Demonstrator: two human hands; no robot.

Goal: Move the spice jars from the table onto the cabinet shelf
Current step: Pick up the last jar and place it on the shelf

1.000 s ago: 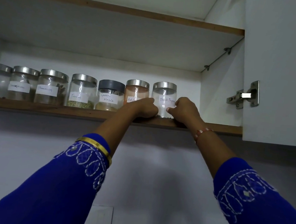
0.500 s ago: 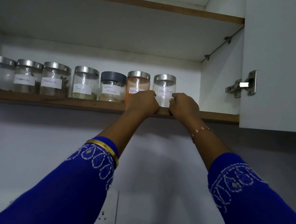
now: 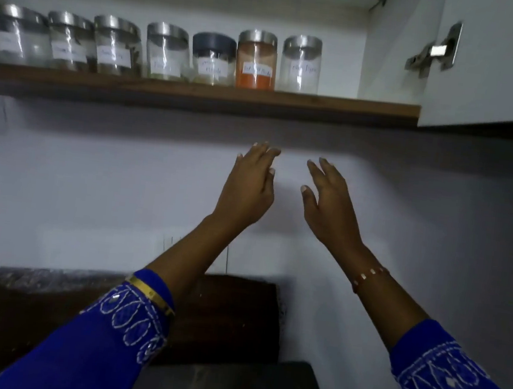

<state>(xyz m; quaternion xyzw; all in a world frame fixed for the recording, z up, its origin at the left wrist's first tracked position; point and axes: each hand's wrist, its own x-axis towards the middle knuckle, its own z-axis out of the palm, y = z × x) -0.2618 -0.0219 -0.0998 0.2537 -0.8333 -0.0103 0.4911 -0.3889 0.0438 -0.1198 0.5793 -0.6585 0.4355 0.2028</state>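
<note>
- A row of clear glass spice jars with white paper labels is standing along the front of the brown wooden cabinet shelf, most with shiny metal lids.
- The jar of orange powder is sitting second from the right end, between a dark-lidded jar and the nearly clear end jar; the label writing is too blurred to read.
- The left hand is hanging in the air below the shelf, fingers straight and close together, holding nothing.
- The right hand is hovering just beside it, fingers loosely spread, thumb out, also holding nothing.
- Both hands are showing apart from the jars and the shelf.
- Blue embroidered sleeves are covering the forearms, with a gold bangle on the left and a beaded bracelet on the right.
- The white cabinet door is standing open at the right.
- A dark tabletop is lying below.
</note>
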